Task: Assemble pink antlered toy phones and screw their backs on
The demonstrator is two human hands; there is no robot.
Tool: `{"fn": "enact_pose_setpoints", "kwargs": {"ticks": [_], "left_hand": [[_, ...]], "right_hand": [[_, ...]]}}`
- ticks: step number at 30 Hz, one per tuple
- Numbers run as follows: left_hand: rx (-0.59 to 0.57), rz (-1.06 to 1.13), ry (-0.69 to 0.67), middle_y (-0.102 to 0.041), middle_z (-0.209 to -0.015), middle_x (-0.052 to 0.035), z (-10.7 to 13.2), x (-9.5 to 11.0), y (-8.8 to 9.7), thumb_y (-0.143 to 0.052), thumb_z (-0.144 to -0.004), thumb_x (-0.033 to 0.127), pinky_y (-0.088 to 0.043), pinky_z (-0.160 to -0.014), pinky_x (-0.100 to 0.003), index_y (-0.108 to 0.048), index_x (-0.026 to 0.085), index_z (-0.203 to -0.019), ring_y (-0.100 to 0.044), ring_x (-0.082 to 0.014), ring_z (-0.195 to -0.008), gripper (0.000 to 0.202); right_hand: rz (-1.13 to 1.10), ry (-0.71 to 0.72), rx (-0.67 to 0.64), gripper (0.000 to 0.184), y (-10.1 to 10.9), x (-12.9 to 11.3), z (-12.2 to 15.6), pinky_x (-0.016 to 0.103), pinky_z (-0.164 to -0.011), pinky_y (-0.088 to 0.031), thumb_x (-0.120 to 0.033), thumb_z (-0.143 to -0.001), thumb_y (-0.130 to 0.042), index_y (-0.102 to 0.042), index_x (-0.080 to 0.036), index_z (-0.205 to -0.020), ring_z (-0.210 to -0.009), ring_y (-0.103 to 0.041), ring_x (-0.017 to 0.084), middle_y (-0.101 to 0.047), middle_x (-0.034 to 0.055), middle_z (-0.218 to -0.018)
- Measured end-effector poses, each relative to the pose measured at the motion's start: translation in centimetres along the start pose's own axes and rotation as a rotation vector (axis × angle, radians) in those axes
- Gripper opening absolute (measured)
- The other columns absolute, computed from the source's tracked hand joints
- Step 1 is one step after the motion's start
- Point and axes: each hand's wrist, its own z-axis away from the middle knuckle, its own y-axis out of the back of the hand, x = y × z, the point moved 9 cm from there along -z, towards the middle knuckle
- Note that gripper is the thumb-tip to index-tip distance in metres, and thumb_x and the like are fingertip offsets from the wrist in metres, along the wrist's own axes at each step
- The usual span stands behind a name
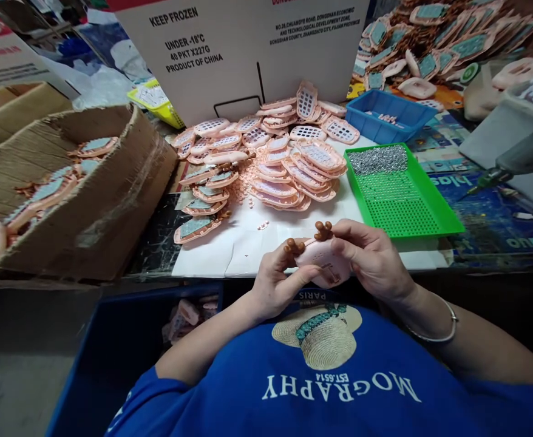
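Close to my chest I hold a pink plastic toy shell (323,260) with brown antler-like knobs on its top edge and a rectangular recess in its face. My left hand (278,279) grips its left side, thumb across the lower face. From the right, my right hand (373,258) pinches the upper edge beside a brown knob. Beyond my hands lie stacked pink shells (273,182) with pale keypad-like faces. Left of them is a row of shells with grey-green panels (198,226). Small pink pieces (241,182) are scattered between the piles.
A green perforated tray (430,227) holds many small screws (378,160). Behind it sits a blue basket (366,118). An electric screwdriver (526,149) hangs at right. At left stands a cardboard box (88,224) of shells; a blue bin (112,340) is below. A printed carton (243,54) stands behind.
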Motion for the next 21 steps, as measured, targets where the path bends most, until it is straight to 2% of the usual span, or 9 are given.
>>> {"fn": "enact_pose_setpoints", "kwargs": {"ticks": [2, 3, 5, 7, 9, 11, 13, 17, 21], "left_hand": [[0.089, 0.04, 0.098, -0.071, -0.1, -0.0058, -0.3, -0.7, 0.4, -0.073, -0.086, 0.035, -0.054, -0.079, -0.028, -0.064, 0.017, -0.112, -0.067, -0.0168, -0.088, 0.033], [0.143, 0.095, 0.149, -0.07, -0.097, -0.0046, -0.4, -1.1, 0.7, -0.073, -0.085, 0.037, -0.054, -0.077, -0.026, -0.063, 0.017, -0.107, -0.066, -0.0156, -0.085, 0.031], [0.26, 0.252, 0.222, -0.069, -0.096, -0.0032, -0.9, -1.9, 1.1, -0.074, -0.084, 0.04, -0.055, -0.078, -0.026, -0.06, 0.018, -0.102, -0.066, -0.0145, -0.085, 0.032], [0.347, 0.39, 0.258, -0.07, -0.099, -0.0031, -1.4, -2.4, 1.5, -0.076, -0.082, 0.041, -0.056, -0.083, -0.029, -0.057, 0.019, -0.104, -0.068, -0.0151, -0.088, 0.036], [0.374, 0.47, 0.305, -0.071, -0.102, -0.0032, -2.0, -2.9, 1.5, -0.077, -0.081, 0.04, -0.056, -0.084, -0.031, -0.055, 0.021, -0.11, -0.069, -0.0156, -0.089, 0.041], [0.352, 0.506, 0.345, -0.071, -0.102, -0.003, -2.4, -3.4, 1.5, -0.078, -0.08, 0.04, -0.056, -0.081, -0.03, -0.054, 0.022, -0.113, -0.07, -0.0155, -0.087, 0.045], [0.307, 0.511, 0.338, -0.071, -0.101, -0.0024, -2.8, -3.6, 1.4, -0.081, -0.076, 0.039, -0.055, -0.082, -0.03, -0.055, 0.021, -0.112, -0.069, -0.0154, -0.088, 0.048], [0.204, 0.536, 0.284, -0.07, -0.102, -0.0027, -3.1, -4.3, 1.3, -0.088, -0.067, 0.038, -0.053, -0.088, -0.032, -0.056, 0.021, -0.113, -0.068, -0.0171, -0.092, 0.059], [0.179, 0.595, 0.237, -0.067, -0.112, -0.0039, -3.2, -5.2, 1.3, -0.091, -0.063, 0.035, -0.053, -0.089, -0.033, -0.055, 0.023, -0.116, -0.067, -0.0189, -0.098, 0.065]], "right_hand": [[0.11, 0.011, -0.01, 0.024, 0.0, 0.1, -0.2, 0.03, -0.08, -0.058, -0.043, -0.091, -0.07, -0.074, -0.024, -0.104, -0.09, -0.07, 0.017, -0.075, 0.0032, -0.101], [0.224, 0.059, 0.002, 0.027, 0.1, -0.3, -0.2, 0.033, -0.082, -0.058, -0.045, -0.092, -0.068, -0.073, -0.023, -0.109, -0.094, -0.07, 0.019, -0.074, 0.0048, -0.105], [0.528, 0.242, 0.047, 0.041, -0.1, -1.7, -0.1, 0.04, -0.091, -0.057, -0.047, -0.091, -0.069, -0.067, -0.022, -0.123, -0.106, -0.066, 0.024, -0.07, 0.0096, -0.117], [0.819, 0.431, 0.07, 0.062, -1.0, -2.7, 0.5, 0.049, -0.102, -0.052, -0.051, -0.086, -0.072, -0.059, -0.018, -0.136, -0.12, -0.059, 0.031, -0.062, 0.016, -0.128], [1.009, 0.518, 0.048, 0.072, -1.8, -2.6, 0.8, 0.055, -0.106, -0.048, -0.051, -0.085, -0.073, -0.052, -0.011, -0.142, -0.125, -0.055, 0.036, -0.057, 0.0222, -0.133], [1.073, 0.509, 0.04, 0.07, -1.7, -2.1, 0.6, 0.056, -0.106, -0.049, -0.044, -0.087, -0.072, -0.05, -0.008, -0.143, -0.125, -0.055, 0.037, -0.056, 0.0244, -0.133], [1.022, 0.464, 0.039, 0.069, -1.1, -1.7, 0.2, 0.053, -0.105, -0.051, -0.04, -0.087, -0.072, -0.049, -0.011, -0.144, -0.125, -0.057, 0.035, -0.057, 0.0219, -0.134], [0.835, 0.301, -0.04, 0.073, -0.4, -1.0, -0.5, 0.048, -0.105, -0.052, -0.043, -0.082, -0.077, -0.049, -0.022, -0.146, -0.123, -0.061, 0.031, -0.061, 0.0134, -0.138], [0.83, 0.179, -0.06, 0.074, -0.1, -0.8, -0.6, 0.048, -0.106, -0.051, -0.042, -0.08, -0.079, -0.051, -0.025, -0.146, -0.121, -0.063, 0.03, -0.063, 0.0099, -0.136]]}}
